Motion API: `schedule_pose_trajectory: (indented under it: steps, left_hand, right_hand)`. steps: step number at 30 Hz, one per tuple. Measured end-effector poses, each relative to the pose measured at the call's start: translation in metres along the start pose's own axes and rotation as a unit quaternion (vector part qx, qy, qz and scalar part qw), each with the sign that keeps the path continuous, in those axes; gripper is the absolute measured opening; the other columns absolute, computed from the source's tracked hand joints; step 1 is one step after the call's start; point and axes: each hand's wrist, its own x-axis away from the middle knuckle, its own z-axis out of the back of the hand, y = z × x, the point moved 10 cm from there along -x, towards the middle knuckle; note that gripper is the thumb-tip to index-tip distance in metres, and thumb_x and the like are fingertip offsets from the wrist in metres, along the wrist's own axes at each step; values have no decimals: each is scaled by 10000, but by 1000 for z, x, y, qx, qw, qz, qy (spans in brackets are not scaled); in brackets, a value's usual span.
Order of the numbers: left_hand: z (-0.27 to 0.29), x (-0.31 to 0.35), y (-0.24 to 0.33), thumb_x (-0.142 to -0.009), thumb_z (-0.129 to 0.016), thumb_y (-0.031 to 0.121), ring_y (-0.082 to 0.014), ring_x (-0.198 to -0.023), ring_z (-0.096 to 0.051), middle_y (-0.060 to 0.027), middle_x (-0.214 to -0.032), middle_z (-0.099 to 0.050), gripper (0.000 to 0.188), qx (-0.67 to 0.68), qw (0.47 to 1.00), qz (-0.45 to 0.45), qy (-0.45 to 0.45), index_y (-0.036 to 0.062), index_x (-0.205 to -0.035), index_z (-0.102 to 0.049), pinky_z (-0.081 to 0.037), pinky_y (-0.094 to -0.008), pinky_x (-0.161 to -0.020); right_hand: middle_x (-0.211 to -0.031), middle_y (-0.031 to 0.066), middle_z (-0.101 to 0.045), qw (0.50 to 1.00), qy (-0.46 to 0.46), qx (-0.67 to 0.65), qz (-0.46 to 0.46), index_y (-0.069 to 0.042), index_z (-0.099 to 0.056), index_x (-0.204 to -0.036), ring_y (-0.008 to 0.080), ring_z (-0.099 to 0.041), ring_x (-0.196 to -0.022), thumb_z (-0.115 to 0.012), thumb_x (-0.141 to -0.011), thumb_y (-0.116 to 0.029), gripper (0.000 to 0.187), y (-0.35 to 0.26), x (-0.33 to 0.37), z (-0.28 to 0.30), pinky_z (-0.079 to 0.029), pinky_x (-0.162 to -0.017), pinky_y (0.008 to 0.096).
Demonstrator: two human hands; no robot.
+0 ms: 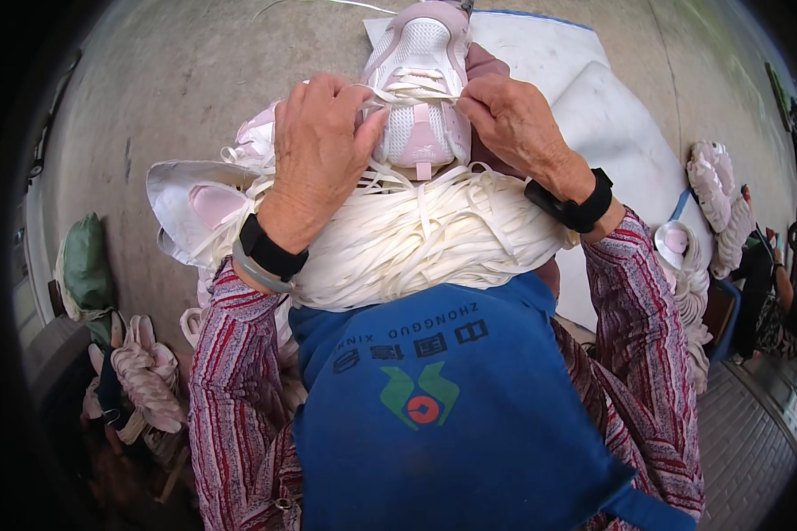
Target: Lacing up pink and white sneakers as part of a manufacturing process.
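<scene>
A pink and white sneaker (429, 49) rests in front of me, its toe away and its tongue toward me. A cream shoelace (416, 92) crosses its upper eyelets. At the shoe's left side, my left hand (319, 146) is closed on the lace, with thumb and forefinger bent together. Opposite it, my right hand (515, 124) pinches the lace at the right eyelets; the exact grip is partly hidden behind the fingers. A thick bundle of loose cream shoelaces (425, 239) lies across my lap below both wrists, on a blue apron (452, 389).
More pink and white shoes (257, 133) sit left of my left hand, beside an open white pouch-like piece (181, 195). White sheeting (624, 124) spreads on the right. Shoe stacks stand at the far right (713, 181) and lower left (146, 376), near other people.
</scene>
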Motion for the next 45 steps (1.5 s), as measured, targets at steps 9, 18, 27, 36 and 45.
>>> schedule_pose_trajectory:
  steps: [9,18,27,36,45]
  left_hand:
    - [-28,8,3,-778,-701,204,-319,-850,-583,-144,-907,-573,338,-43,994,36,-96,-9,-1023,-606,-466,-416,-733]
    - [-45,9,-3,-829,-539,56,-383,-847,-580,-209,-912,-571,196,34,991,37,-121,-45,-995,-562,-468,-447,-743]
    - [-48,10,-2,-812,-554,59,-371,-790,-602,-206,-887,-552,154,10,992,26,-122,-43,-928,-548,-503,-427,-683]
    - [-48,10,0,-794,-584,79,-379,-796,-611,-210,-897,-551,193,26,994,16,-102,-41,-941,-544,-519,-432,-707]
    - [-16,3,12,-775,-623,90,-355,-812,-605,-183,-919,-594,252,-39,999,-13,-13,0,-994,-536,-481,-439,-708]
  right_hand:
    - [-750,171,-616,1000,-9,6,-7,-3,-649,-810,327,-595,-663,-606,-836,-130,136,-5,4,-4,-474,-625,385]
    - [-793,167,-607,998,-35,21,-51,1,-619,-797,349,-622,-744,-582,-853,-213,224,7,1,-18,-500,-658,441]
    - [-856,117,-568,960,-11,277,27,-11,-606,-869,272,-622,-738,-662,-787,-250,259,-44,19,-21,-497,-636,365]
    - [-870,232,-604,998,-49,15,-29,14,-530,-1040,398,-615,-794,-487,-848,-31,202,1,14,-20,-505,-678,427]
    - [-866,147,-570,964,-88,246,50,-5,-553,-960,272,-631,-770,-573,-785,-60,185,-40,9,-26,-507,-649,403]
